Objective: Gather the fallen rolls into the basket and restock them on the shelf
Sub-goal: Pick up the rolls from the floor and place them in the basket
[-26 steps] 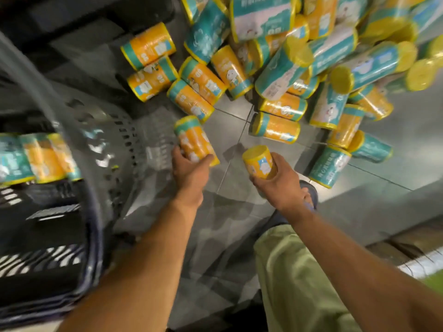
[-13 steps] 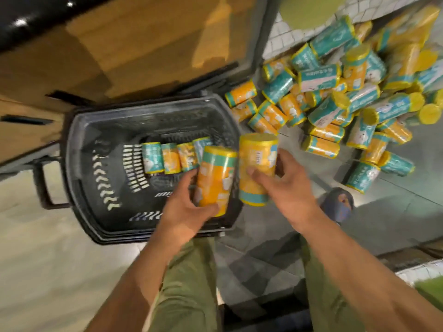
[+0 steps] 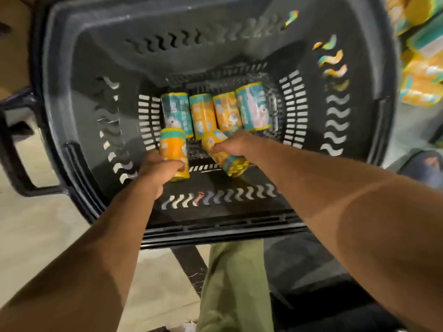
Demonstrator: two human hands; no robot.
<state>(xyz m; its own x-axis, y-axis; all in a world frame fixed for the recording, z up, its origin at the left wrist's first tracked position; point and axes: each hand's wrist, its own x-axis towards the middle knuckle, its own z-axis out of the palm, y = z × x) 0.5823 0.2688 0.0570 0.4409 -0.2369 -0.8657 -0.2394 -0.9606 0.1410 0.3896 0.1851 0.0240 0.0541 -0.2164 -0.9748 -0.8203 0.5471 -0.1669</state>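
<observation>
As its fingers (image 3: 176,165) wrap an orange roll (image 3: 173,149), the L hand (image 3: 159,167) sits low inside the basket (image 3: 215,232). The R hand (image 3: 236,146) grips a second roll (image 3: 225,156), tilted. Prob. held low so they're laid, not dropped, by the row of four rolls (image 3: 215,111) on the bottom. More fallen rolls (image 3: 422,68) lie outside at right, w/ the basket wall btw.

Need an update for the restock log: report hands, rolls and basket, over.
Left hand grips an orange roll; right hand grips a tilted roll. Both inside basket, four rolls rowed beyond. Nothing in the way.
</observation>
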